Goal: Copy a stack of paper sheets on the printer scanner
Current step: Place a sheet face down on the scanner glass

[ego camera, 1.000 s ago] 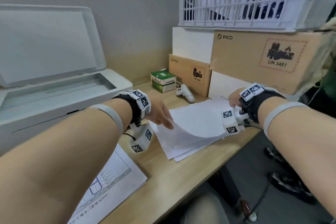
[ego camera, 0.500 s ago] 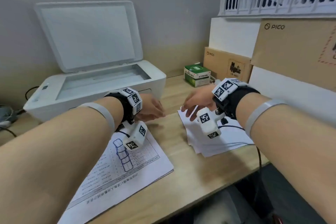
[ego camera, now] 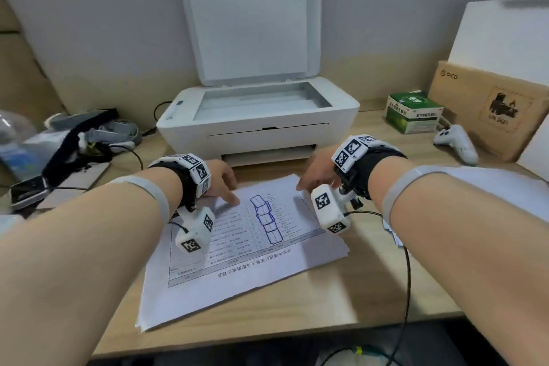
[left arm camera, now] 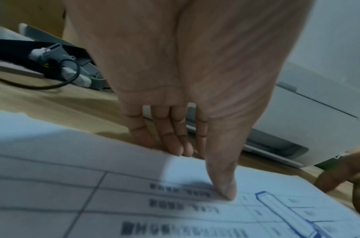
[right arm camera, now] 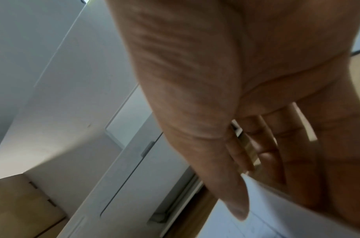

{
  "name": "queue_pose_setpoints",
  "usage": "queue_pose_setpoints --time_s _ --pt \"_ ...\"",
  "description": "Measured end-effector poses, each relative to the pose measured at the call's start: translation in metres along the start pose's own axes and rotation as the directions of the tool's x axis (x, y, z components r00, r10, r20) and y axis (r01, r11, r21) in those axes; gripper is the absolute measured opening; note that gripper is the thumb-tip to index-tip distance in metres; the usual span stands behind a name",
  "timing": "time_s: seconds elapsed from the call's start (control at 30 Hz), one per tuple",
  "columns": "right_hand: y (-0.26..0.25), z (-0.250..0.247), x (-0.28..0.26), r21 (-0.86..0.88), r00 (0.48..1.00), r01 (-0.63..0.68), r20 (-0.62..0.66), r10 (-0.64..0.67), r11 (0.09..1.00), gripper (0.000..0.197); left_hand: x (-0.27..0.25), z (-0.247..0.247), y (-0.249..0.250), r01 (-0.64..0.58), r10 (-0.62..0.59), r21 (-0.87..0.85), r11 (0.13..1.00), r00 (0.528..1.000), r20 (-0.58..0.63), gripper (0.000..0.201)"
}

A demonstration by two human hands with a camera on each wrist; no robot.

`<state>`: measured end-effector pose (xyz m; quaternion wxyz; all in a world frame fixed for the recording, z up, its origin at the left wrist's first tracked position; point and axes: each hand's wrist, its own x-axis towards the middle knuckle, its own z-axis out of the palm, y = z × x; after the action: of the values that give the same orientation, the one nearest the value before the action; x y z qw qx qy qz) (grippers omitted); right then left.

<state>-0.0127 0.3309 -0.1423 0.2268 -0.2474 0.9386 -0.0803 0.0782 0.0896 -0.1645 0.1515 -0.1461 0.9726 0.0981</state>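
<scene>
The printer [ego camera: 258, 116] sits at twelve o'clock on the desk [ego camera: 371, 300], its lid [ego camera: 252, 30] raised and the scanner glass [ego camera: 261, 98] bare: nothing is loaded yet. A second ago both hands were over at the loose white sheets [ego camera: 502, 187], now at three o'clock; they have since swung across to the printed stack [ego camera: 237, 246] lying at six o'clock, just in front of the printer's output slot. That suggests the next original is about to be picked up.

The left hand [ego camera: 221, 178] has its thumb [left arm camera: 222, 180] pressed on the top page and its fingers [left arm camera: 171, 136] straight down at the far edge, nothing pinched yet. The right hand [ego camera: 316, 171] reaches the stack's far right corner with relaxed, extended fingers, holding nothing.

At two o'clock a cardboard box [ego camera: 490, 104] stands closed, contents unseen; beside it a shut green carton [ego camera: 414, 111] and a white controller [ego camera: 456, 142].
</scene>
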Motion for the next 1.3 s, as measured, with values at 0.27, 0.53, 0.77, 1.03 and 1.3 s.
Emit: queue_pose_setpoints --time_s 0.27,0.53,0.77,1.03,1.3 --pt "-0.006 0.009 0.021 0.175 0.998 0.033 -0.066 -0.022 0.984 0.041 0.007 0.011 -0.007 -0.013 0.001 -0.115 0.993 0.995 -0.102 0.034" --pt "0.007 -0.001 0.022 0.358 0.990 0.132 -0.086 -0.108 0.924 0.012 0.002 0.005 -0.015 -0.095 0.060 -0.177 0.980 0.980 -0.191 0.019" --pt "0.003 0.002 0.016 0.346 0.980 0.167 -0.160 -0.118 0.923 0.021 -0.009 -0.002 -0.011 -0.149 0.089 -0.213 0.966 0.960 -0.267 0.016" --pt "0.001 -0.002 0.008 0.239 0.962 0.207 -0.227 -0.153 0.949 0.025 -0.010 -0.004 -0.013 -0.161 0.091 -0.220 0.962 0.950 -0.297 0.010" --pt "0.003 -0.011 0.004 0.148 0.949 0.205 -0.273 -0.159 0.968 0.035 -0.014 -0.004 -0.014 -0.141 0.084 -0.244 0.959 0.970 -0.230 0.021"
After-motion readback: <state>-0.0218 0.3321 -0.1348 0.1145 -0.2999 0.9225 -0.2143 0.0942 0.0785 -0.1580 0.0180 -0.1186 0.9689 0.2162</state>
